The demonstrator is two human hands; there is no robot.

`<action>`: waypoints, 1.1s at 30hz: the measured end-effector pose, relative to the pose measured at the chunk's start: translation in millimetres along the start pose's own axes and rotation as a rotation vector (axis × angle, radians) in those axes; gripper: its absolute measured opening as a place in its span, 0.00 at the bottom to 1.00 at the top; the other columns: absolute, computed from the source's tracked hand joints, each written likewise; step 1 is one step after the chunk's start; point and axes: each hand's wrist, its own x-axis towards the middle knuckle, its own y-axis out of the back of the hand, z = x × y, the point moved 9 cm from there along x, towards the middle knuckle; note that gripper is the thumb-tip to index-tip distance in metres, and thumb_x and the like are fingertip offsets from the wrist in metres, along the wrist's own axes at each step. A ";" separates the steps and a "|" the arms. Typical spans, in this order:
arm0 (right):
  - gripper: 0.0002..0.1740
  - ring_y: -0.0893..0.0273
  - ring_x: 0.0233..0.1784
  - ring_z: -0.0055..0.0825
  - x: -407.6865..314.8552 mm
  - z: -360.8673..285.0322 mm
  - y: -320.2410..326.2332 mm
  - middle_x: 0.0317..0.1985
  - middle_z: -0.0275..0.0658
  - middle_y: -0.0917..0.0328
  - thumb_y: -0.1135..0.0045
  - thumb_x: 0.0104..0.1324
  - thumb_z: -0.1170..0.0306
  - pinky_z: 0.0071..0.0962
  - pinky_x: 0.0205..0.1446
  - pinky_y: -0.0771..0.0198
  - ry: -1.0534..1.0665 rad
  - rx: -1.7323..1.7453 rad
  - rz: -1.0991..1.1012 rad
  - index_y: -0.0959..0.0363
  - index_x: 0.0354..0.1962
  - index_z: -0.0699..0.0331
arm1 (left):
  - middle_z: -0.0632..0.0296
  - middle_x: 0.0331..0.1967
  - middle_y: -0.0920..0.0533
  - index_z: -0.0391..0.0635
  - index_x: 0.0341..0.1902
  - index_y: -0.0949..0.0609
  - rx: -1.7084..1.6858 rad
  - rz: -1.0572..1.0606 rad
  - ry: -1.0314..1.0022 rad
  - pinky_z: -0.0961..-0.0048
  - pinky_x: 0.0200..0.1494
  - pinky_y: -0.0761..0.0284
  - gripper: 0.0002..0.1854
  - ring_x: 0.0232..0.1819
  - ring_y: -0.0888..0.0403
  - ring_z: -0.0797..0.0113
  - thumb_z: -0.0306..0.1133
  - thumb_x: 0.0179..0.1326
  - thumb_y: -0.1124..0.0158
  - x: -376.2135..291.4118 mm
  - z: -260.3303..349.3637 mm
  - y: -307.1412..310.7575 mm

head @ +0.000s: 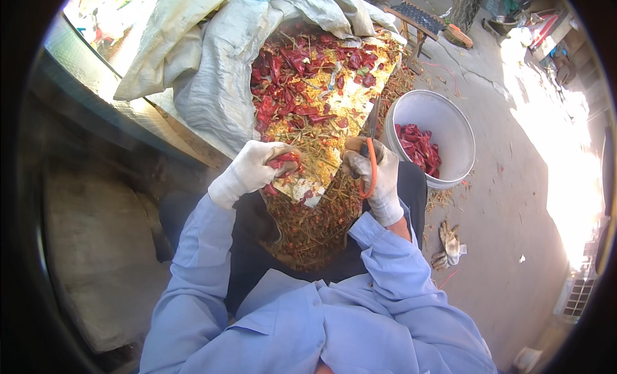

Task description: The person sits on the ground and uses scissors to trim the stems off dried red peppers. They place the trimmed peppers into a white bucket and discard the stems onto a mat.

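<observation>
My left hand, in a white work glove, is closed around several dried red chilli pieces above the near edge of a board. In my right hand, gloved too, is a pair of scissors with orange handles, the blades pointing away from me. Red chillies, yellow seeds and cut stems cover much of the board. Beside my right hand stands a white plastic bucket with red chillies inside.
A white woven sack spreads over the board's far left side. Stems and scraps lie thick on the ground between my legs. Used work gloves rest on the concrete at right. Beyond the bucket is a small wooden stool.
</observation>
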 end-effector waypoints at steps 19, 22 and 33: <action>0.16 0.16 0.45 0.54 7.1 75.9 -24.6 0.36 0.55 0.15 0.40 0.62 0.59 0.47 0.52 0.22 -0.073 -1.447 -0.464 0.16 0.37 0.63 | 0.66 0.34 0.14 0.35 0.53 0.15 -0.280 0.328 0.234 0.81 0.29 0.26 0.11 0.31 0.22 0.85 0.23 0.69 0.32 -4.4 -28.8 61.0; 0.20 0.16 0.46 0.54 16.0 62.2 -15.2 0.38 0.55 0.15 0.41 0.63 0.54 0.47 0.53 0.23 -0.044 -1.307 -0.337 0.17 0.35 0.64 | 0.63 0.34 0.14 0.36 0.52 0.15 -0.182 0.312 0.285 0.76 0.38 0.21 0.10 0.32 0.18 0.77 0.23 0.68 0.32 0.4 -53.1 56.1; 0.29 0.16 0.40 0.20 28.0 37.5 53.3 0.38 0.42 0.11 0.25 0.60 0.58 0.26 0.49 0.23 -0.012 -0.835 0.097 0.16 0.49 0.74 | 0.49 0.47 0.13 0.47 0.46 0.13 0.511 0.005 0.417 0.53 0.55 0.19 0.11 0.50 0.14 0.44 0.34 0.62 0.34 50.4 -126.6 -68.4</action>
